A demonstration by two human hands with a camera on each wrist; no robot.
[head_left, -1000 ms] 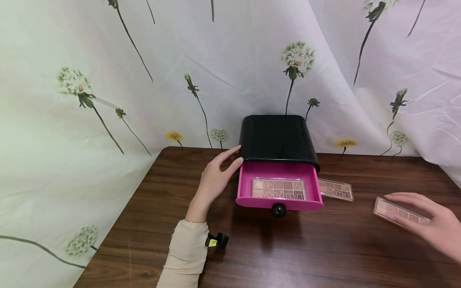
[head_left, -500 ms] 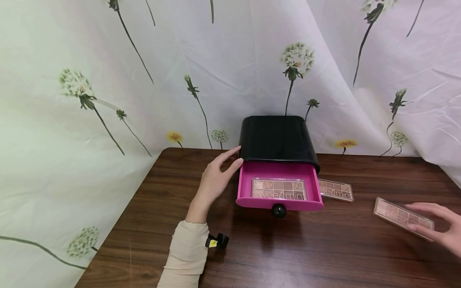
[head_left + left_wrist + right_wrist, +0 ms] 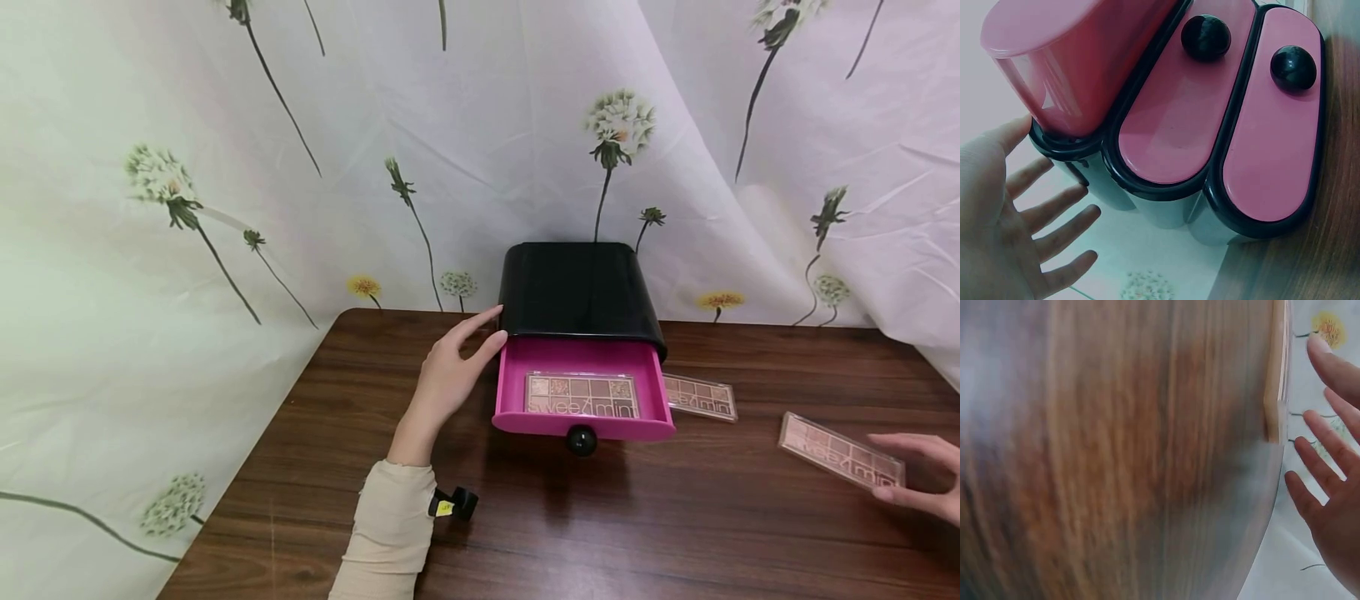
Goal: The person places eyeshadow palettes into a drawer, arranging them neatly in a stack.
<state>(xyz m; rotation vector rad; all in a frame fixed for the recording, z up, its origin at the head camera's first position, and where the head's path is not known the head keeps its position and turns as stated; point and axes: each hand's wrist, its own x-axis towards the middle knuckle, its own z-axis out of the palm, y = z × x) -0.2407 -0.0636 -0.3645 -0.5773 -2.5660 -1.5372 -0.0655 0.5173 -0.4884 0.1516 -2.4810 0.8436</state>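
Observation:
In the head view a black drawer box (image 3: 577,287) stands at the back of the table with its pink top drawer (image 3: 585,426) pulled out. An eyeshadow palette (image 3: 581,395) lies inside that drawer. My left hand (image 3: 450,371) rests its fingertips against the box's left side; the left wrist view shows its fingers spread beside the top drawer (image 3: 1079,81). On the right, my right hand (image 3: 926,475) is beside the near end of a second eyeshadow palette (image 3: 840,450), thumb and fingers spread apart. The right wrist view shows the same hand (image 3: 1338,506) with fingers extended near that palette's edge (image 3: 1275,381).
A third eyeshadow palette (image 3: 701,396) lies right of the box, partly hidden by the drawer. Two lower drawers (image 3: 1179,119) with round black knobs are pushed in. A floral cloth (image 3: 480,150) hangs behind the brown wooden table (image 3: 315,467).
My right hand has let go of the right-hand palette and drawn back to the right, leaving the palette on the table. My left hand stays against the box.

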